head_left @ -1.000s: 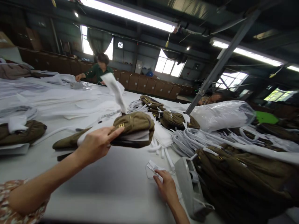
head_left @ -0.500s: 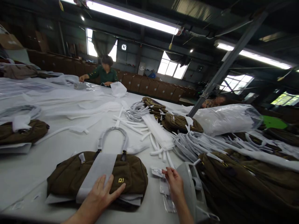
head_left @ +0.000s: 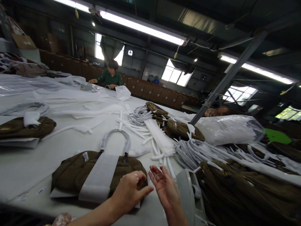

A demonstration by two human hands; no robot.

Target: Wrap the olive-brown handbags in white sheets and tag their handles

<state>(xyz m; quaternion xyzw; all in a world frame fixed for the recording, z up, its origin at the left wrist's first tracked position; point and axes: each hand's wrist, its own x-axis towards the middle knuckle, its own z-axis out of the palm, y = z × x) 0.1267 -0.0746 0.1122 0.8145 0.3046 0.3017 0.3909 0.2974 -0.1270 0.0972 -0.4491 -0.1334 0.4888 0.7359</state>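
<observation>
A brown handbag (head_left: 70,171) lies on the white table, its arched handle (head_left: 117,131) wrapped in grey-white padding. A white paper band (head_left: 100,177) crosses its front. My left hand (head_left: 130,190) is raised over the bag's right end, fingers curled and thumb apart, with a small glint by the fingertips. Facing it, my right hand (head_left: 166,188) shows its palm with bent fingers. A thin clear plastic piece (head_left: 150,176) shows at its fingertips; its exact kind is unclear. My hands hide the bag's gold emblem and most of the small clear packets.
A grey plastic device (head_left: 188,188) stands by my right hand, beside a heap of brown bags (head_left: 235,188). White strips (head_left: 161,138) and padded handles lie ahead. Another brown bag (head_left: 39,127) is at left. A slanted metal post (head_left: 225,78) rises at right; a co-worker (head_left: 110,75) sits across the table.
My left hand has lifted off the paper band and moved right. My right hand has risen from the clear packets and turned its palm toward the left hand. The view has shifted slightly.
</observation>
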